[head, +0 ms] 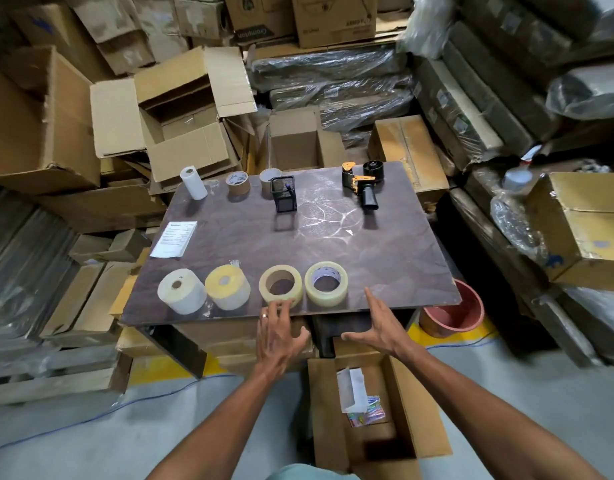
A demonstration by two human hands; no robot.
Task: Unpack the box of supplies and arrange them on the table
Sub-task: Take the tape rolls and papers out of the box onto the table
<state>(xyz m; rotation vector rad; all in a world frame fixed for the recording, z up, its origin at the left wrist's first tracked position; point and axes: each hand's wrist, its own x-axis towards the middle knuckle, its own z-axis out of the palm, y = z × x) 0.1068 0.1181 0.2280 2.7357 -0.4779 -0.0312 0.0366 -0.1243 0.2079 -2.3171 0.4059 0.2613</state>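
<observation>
A dark brown table holds the unpacked supplies. Along its near edge lie a white roll, a yellowish roll and two clear tape rolls. At the far edge stand a white paper roll, two brown tape rolls, a black mesh pen holder and an orange-black tape dispenser. A printed sheet lies at the left. The open supply box sits on the floor and holds a white packet and colourful clips. My left hand and right hand hover empty at the table's near edge, fingers spread.
Stacked cardboard boxes and plastic-wrapped bundles surround the table on the far, left and right sides. A pink bucket stands on the floor by the table's right corner. Grey floor with yellow marking lies in front.
</observation>
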